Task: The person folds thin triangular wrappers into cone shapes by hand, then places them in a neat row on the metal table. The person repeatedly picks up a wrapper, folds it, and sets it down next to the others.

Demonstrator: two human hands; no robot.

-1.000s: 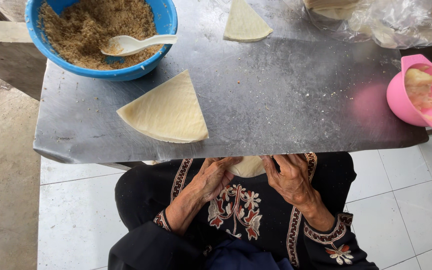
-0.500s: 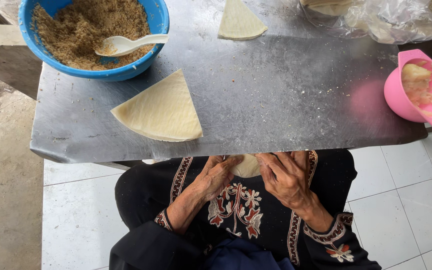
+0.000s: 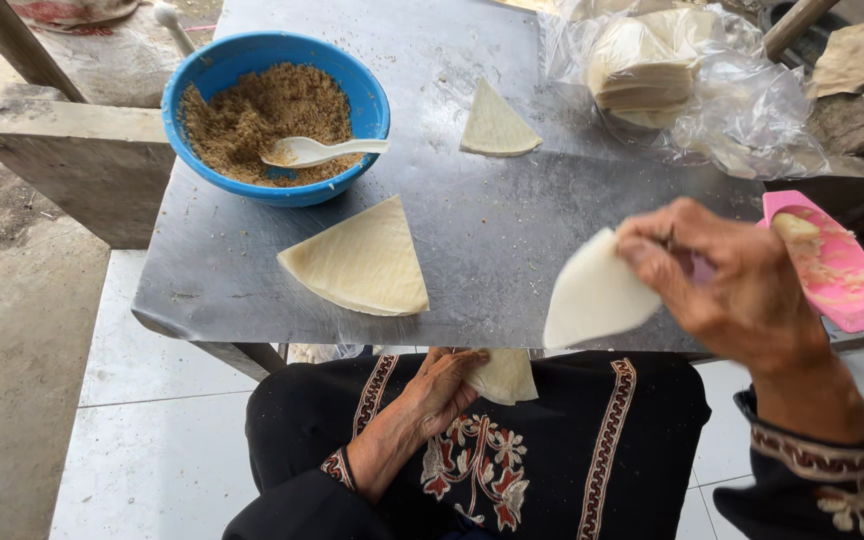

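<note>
Pinching a triangular wrapper sheet in the right hand fingers above the worktop edge, point hanging down-left, left hand clasping a folded wrapper in the lap, filling bowl lying far left

One package: a clear plastic bag, crumpled and open, holding a stack of pale wrappers, lying well right of the blue bowl.
</note>
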